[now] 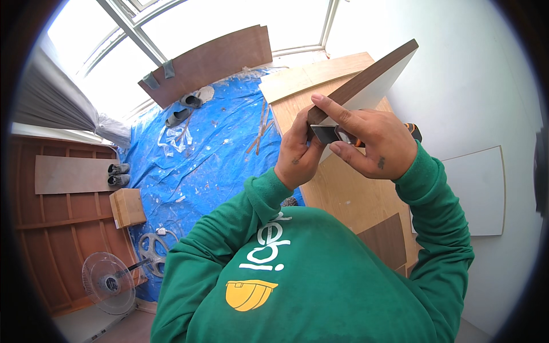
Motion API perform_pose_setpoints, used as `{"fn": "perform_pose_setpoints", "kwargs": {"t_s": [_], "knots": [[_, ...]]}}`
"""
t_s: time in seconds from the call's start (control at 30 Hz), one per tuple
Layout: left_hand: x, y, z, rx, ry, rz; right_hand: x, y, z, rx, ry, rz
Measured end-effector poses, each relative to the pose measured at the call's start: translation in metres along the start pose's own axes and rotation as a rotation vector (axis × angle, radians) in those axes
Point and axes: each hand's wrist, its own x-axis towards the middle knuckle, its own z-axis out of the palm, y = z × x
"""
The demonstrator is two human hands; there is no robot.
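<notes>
My left hand (299,150) is closed around the near end of a board (366,80) with a brown wood-grain edge and a white face. The board slants up and away to the right. In my right hand (382,144) is a utility knife (325,134), its broad dark blade lying against the board's near end. Its orange and black handle runs back under the palm. My right index finger reaches onto the board's brown edge, while the thumb is by the blade. Part of the knife is hidden by my fingers.
Below the board stands a light wooden surface (331,188) with loose panels on it. A blue tarp (223,143) covers the floor, bearing shoes (178,118), wood strips (261,134) and scraps. At left are a cardboard box (127,208) and a fan (110,283). A white panel (474,191) leans right.
</notes>
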Motion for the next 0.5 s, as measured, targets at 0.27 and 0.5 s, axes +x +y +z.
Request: {"fn": "perform_pose_setpoints", "kwargs": {"t_s": [0.27,0.5], "knots": [[0.002,0.01,-0.012,-0.159,-0.157,0.062,-0.001,0.001,0.0,-0.067,0.01,-0.024],[0.0,0.01,-0.003,-0.051,-0.054,-0.011,0.0,0.003,0.001,-0.138,0.022,-0.044]]}}
